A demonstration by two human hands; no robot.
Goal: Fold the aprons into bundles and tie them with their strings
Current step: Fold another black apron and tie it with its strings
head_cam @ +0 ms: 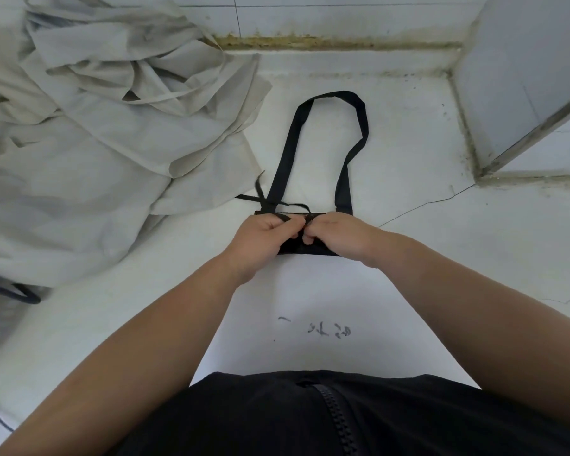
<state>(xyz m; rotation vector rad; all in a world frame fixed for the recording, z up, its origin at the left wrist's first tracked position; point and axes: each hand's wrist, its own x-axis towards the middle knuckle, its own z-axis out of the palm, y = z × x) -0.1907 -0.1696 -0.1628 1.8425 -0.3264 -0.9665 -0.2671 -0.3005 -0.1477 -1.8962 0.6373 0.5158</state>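
Black apron bundle (305, 250) on white worktop (408, 258), left grip (264, 236) and right grip (338, 235) pinching its strings (264, 201), grey aprons (96, 133) beside

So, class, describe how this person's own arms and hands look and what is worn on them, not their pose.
Both arms are bare up to the frame's edge: no sleeves show. The left hand and right hand wear no gloves, and no ring, watch or bracelet shows. Below them is a black garment with a chunky black zip.
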